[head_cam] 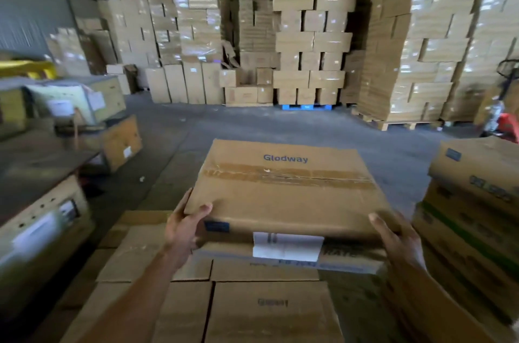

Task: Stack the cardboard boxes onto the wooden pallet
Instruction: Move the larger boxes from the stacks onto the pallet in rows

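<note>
Glodway box (283, 188) is gripped by left hand (184, 227) and right hand (398, 239), fingers (203, 209) curled round near corners; best lowered level onto boxes (269, 309) beneath

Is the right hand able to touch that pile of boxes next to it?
Probably yes, but not while carrying. The right hand grips the Glodway box at a corner, with the pile of boxes close beside it and nothing between. It would need to let go first.
</note>
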Available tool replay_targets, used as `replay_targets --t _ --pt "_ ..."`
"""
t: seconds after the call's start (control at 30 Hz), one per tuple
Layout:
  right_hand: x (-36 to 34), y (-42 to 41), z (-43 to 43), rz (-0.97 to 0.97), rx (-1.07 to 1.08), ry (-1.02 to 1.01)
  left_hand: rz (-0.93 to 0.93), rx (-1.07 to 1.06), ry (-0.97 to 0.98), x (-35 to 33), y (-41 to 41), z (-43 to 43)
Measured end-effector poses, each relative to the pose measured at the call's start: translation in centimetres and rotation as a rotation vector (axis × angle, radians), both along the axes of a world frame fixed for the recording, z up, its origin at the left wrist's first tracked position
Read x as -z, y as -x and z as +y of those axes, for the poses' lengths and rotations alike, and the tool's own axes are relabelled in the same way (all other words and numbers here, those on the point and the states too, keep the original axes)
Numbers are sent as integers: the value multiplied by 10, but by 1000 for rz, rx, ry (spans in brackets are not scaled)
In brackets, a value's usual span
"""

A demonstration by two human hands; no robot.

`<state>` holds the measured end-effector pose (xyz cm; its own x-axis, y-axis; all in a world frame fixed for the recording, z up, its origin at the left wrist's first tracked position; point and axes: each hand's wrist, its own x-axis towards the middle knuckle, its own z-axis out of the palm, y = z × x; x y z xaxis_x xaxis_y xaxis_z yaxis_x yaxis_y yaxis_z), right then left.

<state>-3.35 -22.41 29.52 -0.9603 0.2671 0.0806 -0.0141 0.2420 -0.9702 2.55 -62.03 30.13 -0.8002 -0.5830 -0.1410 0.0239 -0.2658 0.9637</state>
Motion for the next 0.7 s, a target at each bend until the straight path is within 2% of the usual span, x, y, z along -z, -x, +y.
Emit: replay_targets --t 0.33,0.53,0.7 --pt "17 61 -190 41 -141 6 16 -36 -9 6 -7 -182" --pt "38 116 -332 72 -126 25 6 14 -47 30 61 -328" --pt "62 161 -430 60 -141 -56 -83 88 -65 56 116 -437"
